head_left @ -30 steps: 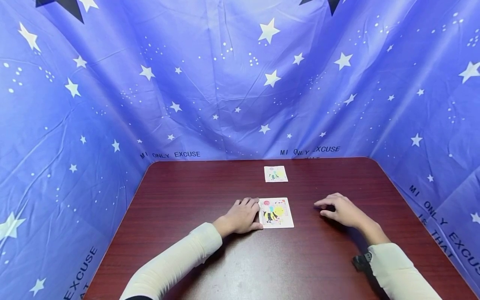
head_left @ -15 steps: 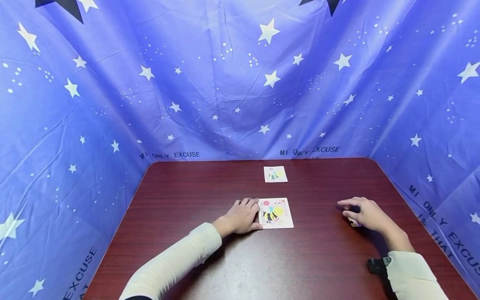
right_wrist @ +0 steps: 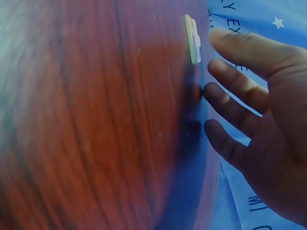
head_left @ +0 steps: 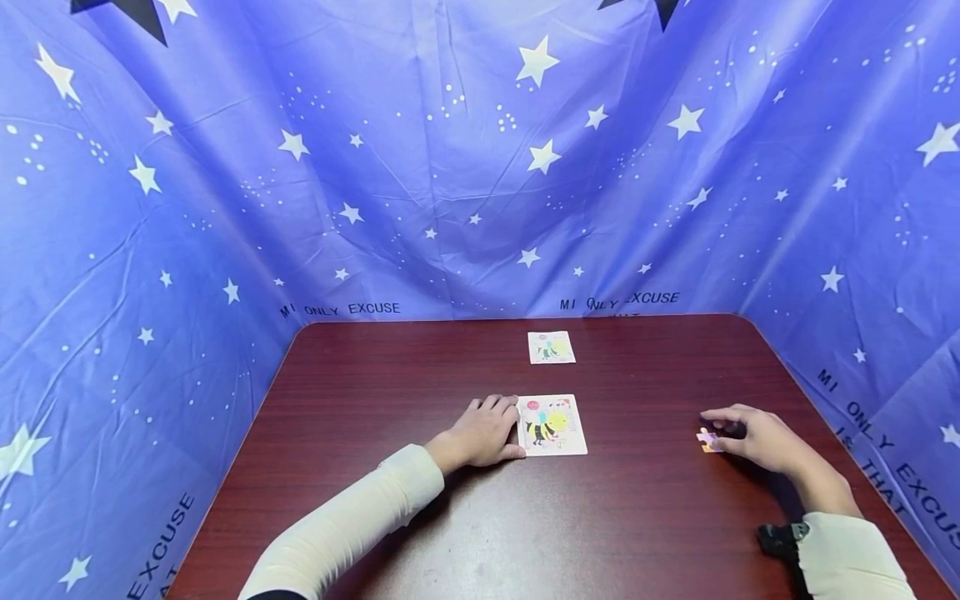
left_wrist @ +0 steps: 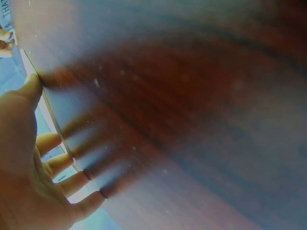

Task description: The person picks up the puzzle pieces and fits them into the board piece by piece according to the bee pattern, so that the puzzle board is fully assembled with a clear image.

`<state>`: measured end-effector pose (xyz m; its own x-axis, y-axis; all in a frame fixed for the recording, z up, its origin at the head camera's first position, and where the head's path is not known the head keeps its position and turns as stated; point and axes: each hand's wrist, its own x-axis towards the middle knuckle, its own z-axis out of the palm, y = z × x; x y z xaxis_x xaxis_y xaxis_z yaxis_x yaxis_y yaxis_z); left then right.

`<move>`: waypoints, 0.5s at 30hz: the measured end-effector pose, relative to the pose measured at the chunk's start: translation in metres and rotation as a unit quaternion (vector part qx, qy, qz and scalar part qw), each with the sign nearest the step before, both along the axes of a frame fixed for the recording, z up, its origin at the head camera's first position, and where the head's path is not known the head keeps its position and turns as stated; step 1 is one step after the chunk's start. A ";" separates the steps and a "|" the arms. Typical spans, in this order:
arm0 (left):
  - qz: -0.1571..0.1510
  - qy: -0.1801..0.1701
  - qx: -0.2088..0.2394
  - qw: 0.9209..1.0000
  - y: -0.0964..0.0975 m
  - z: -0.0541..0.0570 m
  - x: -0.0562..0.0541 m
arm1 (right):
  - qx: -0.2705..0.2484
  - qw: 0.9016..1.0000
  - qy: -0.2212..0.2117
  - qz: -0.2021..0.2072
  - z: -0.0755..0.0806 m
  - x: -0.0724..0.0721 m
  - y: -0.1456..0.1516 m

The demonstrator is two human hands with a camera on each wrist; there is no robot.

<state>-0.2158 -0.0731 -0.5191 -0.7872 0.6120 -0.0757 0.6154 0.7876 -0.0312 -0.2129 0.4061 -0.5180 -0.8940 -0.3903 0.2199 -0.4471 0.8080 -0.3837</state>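
Note:
A square white puzzle board (head_left: 576,445) with a yellow-and-black bee picture lies flat at the middle of the table. My left hand (head_left: 483,432) rests at its left edge, the thumb at the near corner and the fingers higher up. The left wrist view shows those fingers (left_wrist: 60,163) spread and fairly straight, tips down at the edge. To the right, my right hand (head_left: 767,438) hovers beside a small, knobbed puzzle piece (head_left: 707,439) in purple and orange. In the right wrist view the piece (right_wrist: 193,40) lies on the table, with a gap to the thumb (right_wrist: 240,45); nothing is in the hand.
Behind the board lies a smaller card (head_left: 551,348) with a matching bee picture. The dark red wooden table (head_left: 390,358) has rounded far corners. Blue cloth (head_left: 450,167) with white stars hangs around its far side and both sides.
My right hand has moved right and slightly nearer, away from the board, to the puzzle piece, which now shows beside the thumb. My left hand and the board have stayed put.

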 end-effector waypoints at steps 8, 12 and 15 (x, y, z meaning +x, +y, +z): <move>-0.002 0.001 -0.001 1.000 0.000 -0.001 0.000 | -0.001 1.000 -0.015 0.019 -0.006 0.004 0.003; -0.005 0.004 0.000 1.000 0.001 -0.001 0.000 | -0.008 1.000 0.001 0.025 -0.009 0.003 0.004; -0.003 0.005 -0.001 1.000 0.001 0.000 0.000 | -0.006 1.000 0.003 0.028 -0.007 0.002 0.003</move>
